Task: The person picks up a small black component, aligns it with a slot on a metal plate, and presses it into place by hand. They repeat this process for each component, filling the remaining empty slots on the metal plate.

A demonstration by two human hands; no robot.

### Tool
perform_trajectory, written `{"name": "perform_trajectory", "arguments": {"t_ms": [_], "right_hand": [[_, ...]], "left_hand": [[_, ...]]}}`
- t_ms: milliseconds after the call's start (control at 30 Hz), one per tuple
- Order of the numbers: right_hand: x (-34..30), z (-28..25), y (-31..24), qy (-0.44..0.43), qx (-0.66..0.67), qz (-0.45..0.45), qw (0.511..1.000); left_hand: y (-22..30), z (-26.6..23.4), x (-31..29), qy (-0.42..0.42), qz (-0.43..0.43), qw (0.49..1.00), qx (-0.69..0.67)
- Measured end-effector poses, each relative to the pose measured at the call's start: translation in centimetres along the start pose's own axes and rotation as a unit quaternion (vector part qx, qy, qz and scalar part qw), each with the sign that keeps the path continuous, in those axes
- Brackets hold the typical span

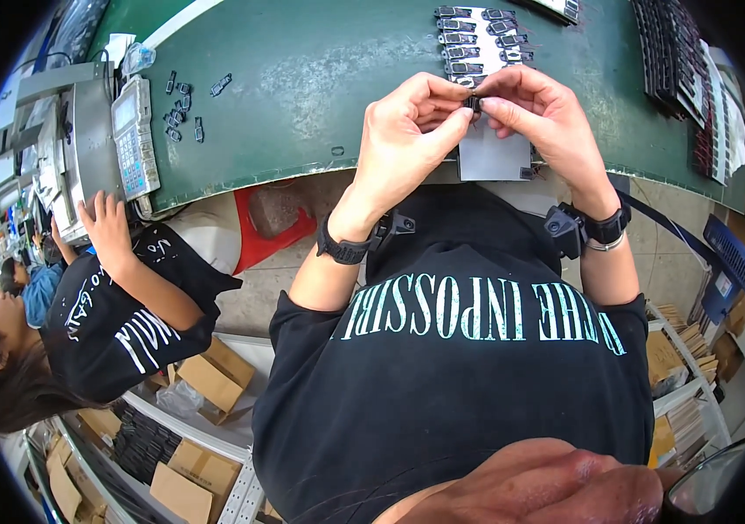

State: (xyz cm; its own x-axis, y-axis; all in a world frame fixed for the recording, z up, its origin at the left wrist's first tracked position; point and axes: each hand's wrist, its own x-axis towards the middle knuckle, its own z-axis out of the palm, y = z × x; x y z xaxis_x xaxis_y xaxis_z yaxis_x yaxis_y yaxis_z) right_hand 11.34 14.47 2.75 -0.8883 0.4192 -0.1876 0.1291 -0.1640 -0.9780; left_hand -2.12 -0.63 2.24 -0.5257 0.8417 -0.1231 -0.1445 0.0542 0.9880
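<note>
My left hand (407,131) and my right hand (543,113) meet over the near edge of the green bench (302,105). Between their fingertips is a small black part (473,103), pinched from both sides and mostly hidden by the fingers. Under the hands lies a pale sheet (496,157). Farther along it, small black rectangular modules (460,39) with thin reddish wires stand in two columns. One more small black piece (527,173) rests at the sheet's near right corner.
Loose black modules (178,113) are scattered at the left, beside a grey keypad device (134,135). Stacked black strips (665,61) fill the far right. A blue fan (731,262) stands at the right. A co-worker's hand (108,231) is near the keypad; boxes (215,375) sit behind.
</note>
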Motion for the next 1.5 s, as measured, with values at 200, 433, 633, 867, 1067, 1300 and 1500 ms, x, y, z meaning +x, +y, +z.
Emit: {"name": "perform_trajectory", "arguments": {"t_ms": [200, 433, 633, 867, 1067, 1300, 1500], "right_hand": [[0.1, -0.8, 0.0, -0.040, 0.009, 0.025, 0.999], [0.1, -1.6, 0.2, -0.070, -0.004, 0.020, 0.997], [-0.3, -1.6, 0.3, -0.068, 0.017, 0.008, 0.997], [-1.2, 0.4, 1.1, 0.057, -0.075, -0.069, 0.993], [-1.4, 0.3, 1.0, 0.061, -0.175, -0.139, 0.973], [-1.8, 0.8, 1.0, 0.078, -0.039, -0.084, 0.993], [-1.7, -0.2, 1.4, 0.054, -0.010, -0.059, 0.997]], "left_hand": [[-0.3, 0.0, 0.0, -0.018, -0.003, 1.000, 0.009], [-0.1, 0.1, 0.0, -0.032, -0.009, 0.999, -0.002], [0.0, 0.3, -0.1, -0.030, -0.006, 1.000, 0.000], [0.1, 0.3, 0.2, -0.012, -0.019, 0.999, -0.030], [0.2, 0.5, 0.1, -0.003, -0.019, 0.999, -0.033], [-0.1, 0.8, 0.1, 0.004, -0.020, 0.999, -0.039], [-0.4, 1.1, 0.3, 0.005, -0.013, 0.999, -0.037]]}}
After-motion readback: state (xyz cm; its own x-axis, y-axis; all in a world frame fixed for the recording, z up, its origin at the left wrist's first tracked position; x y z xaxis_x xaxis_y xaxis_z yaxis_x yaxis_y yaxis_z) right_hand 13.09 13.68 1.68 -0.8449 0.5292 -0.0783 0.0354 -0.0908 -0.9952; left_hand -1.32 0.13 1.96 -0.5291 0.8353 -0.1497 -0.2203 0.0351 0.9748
